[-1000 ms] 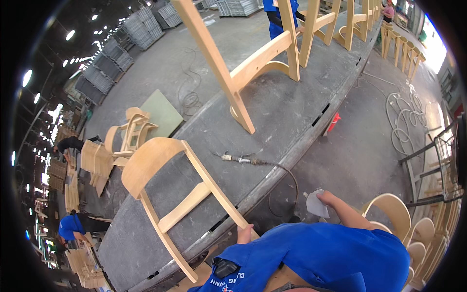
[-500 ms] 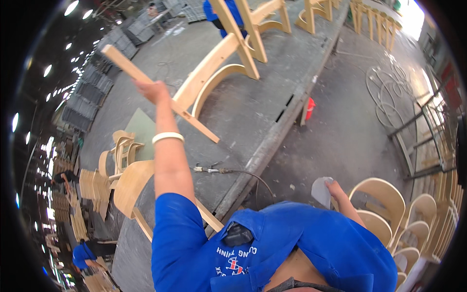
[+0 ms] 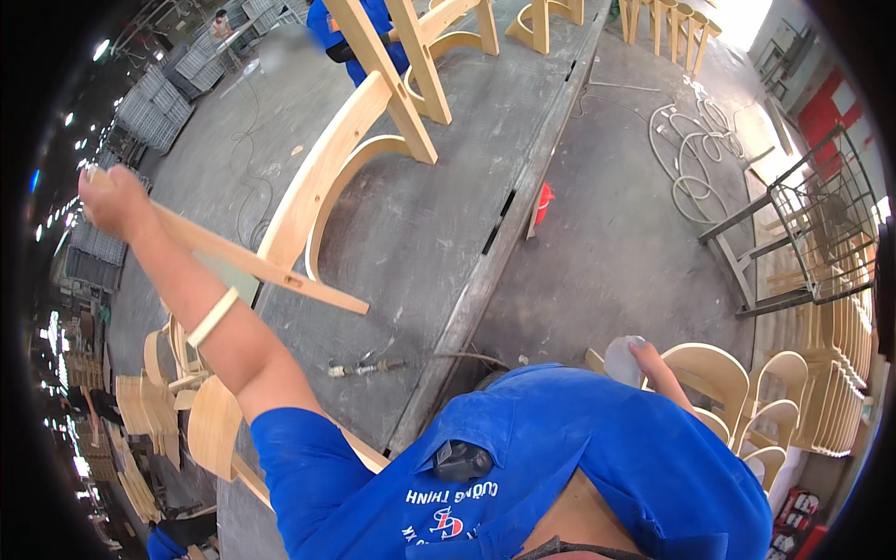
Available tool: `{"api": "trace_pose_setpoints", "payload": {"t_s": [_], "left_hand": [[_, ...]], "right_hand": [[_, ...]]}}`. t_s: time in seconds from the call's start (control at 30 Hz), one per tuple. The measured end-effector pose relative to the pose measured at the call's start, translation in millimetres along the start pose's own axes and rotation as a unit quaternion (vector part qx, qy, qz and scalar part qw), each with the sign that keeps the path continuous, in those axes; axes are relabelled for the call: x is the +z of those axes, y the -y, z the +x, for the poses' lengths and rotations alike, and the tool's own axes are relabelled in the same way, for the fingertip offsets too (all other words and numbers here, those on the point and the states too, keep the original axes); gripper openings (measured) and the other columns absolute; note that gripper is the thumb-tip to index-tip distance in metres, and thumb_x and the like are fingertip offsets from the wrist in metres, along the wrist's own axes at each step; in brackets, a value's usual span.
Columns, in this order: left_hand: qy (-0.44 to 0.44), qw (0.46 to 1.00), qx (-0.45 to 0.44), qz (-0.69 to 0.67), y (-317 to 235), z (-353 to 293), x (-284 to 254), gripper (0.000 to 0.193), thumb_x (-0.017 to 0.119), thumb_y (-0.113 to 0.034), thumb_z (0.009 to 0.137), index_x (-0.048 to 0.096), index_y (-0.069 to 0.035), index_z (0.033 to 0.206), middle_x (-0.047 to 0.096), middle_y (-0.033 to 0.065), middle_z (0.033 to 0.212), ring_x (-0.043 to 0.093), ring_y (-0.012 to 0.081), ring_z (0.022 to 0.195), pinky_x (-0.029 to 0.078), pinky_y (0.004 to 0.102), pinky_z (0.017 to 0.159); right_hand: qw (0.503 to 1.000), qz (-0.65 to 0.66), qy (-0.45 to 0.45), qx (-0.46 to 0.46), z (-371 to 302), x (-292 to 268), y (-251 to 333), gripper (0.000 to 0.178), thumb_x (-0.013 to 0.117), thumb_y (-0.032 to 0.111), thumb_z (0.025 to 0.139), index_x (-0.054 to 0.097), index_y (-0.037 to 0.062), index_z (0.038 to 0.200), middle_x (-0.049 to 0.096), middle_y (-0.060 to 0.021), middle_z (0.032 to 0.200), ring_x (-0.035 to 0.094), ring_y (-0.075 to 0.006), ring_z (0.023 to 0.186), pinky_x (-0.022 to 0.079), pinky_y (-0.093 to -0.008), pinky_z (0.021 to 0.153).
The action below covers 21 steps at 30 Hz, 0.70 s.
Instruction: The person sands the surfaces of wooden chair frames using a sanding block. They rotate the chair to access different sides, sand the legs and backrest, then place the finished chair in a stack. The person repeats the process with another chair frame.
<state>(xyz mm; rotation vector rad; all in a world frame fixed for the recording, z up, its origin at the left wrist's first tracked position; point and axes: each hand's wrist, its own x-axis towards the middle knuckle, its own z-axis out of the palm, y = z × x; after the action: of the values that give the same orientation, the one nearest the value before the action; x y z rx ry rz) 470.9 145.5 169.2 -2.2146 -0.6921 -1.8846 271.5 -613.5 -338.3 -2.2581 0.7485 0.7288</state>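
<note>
At the far left my left hand (image 3: 117, 203) is closed around the end of a leg of a pale wooden chair frame (image 3: 289, 219). This frame stands on the grey table (image 3: 429, 224), its legs joined by a curved rail and a bent brace. Low on the right, my right hand (image 3: 651, 359) pinches a thin pale grey sheet (image 3: 623, 360) with a rounded edge, its kind unclear. An air hose fitting (image 3: 364, 369) lies on the table below the frame.
More chair frames (image 3: 462, 37) stand farther along the table. A person in blue (image 3: 359, 37) is beyond them. Curved wooden chair parts (image 3: 700, 378) are stacked at my right. A metal rack (image 3: 793, 233), coiled hose (image 3: 695, 154) and red bucket (image 3: 544, 203) are on the right side.
My left hand has slid from midway along the leg out to its far left end. The view has shifted, so the frame sits lower left. My right hand still holds the grey sheet.
</note>
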Motion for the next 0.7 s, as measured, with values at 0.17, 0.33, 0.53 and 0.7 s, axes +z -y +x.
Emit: {"api": "trace_pose_setpoints", "payload": {"t_s": [0.17,0.33,0.53,0.7], "left_hand": [[-0.05,0.992,-0.035,-0.112,4.4,-56.6,0.9,0.07,0.061,-0.021,0.076,0.03,-0.006,0.137,0.047,0.0211,0.128,0.05,0.0385,0.113,0.04,0.0437,0.097],[0.023,0.968,-0.174,-0.181,20.0,-183.7,4.9,0.069,0.06,-0.014,0.078,0.029,0.004,0.137,0.042,0.0227,0.134,0.044,0.0336,0.122,0.034,0.0397,0.102],[0.019,0.873,-0.486,-0.039,-29.3,-345.4,-14.1,0.065,0.061,-0.026,0.085,0.033,0.009,0.133,0.051,0.0231,0.119,0.054,0.0355,0.104,0.042,0.0428,0.091],[0.317,0.941,-0.087,-0.074,-213.4,-448.7,-7.1,0.063,0.061,-0.018,0.077,0.036,0.007,0.13,0.04,0.0248,0.13,0.035,0.04,0.123,0.024,0.0473,0.106]], "right_hand": [[0.999,-0.027,-0.016,-0.037,50.6,-13.8,55.1,0.058,0.059,0.038,0.085,0.052,-0.0119,0.116,0.059,-0.0275,0.111,0.058,-0.0345,0.105,0.046,-0.0401,0.085],[0.992,-0.005,-0.077,-0.103,123.5,-28.2,53.2,0.056,0.058,0.037,0.086,0.054,-0.0111,0.115,0.06,-0.0267,0.111,0.058,-0.0358,0.105,0.046,-0.0418,0.086],[0.983,-0.099,0.148,0.033,228.6,-76.7,-34.7,0.051,0.052,0.035,0.088,0.054,-0.0074,0.117,0.057,-0.0267,0.116,0.054,-0.0393,0.11,0.042,-0.0436,0.094],[0.969,-0.215,0.098,-0.068,330.5,-137.2,-54.0,0.046,0.051,0.033,0.088,0.056,-0.0046,0.114,0.058,-0.0255,0.113,0.055,-0.0401,0.108,0.044,-0.0431,0.091]]}}
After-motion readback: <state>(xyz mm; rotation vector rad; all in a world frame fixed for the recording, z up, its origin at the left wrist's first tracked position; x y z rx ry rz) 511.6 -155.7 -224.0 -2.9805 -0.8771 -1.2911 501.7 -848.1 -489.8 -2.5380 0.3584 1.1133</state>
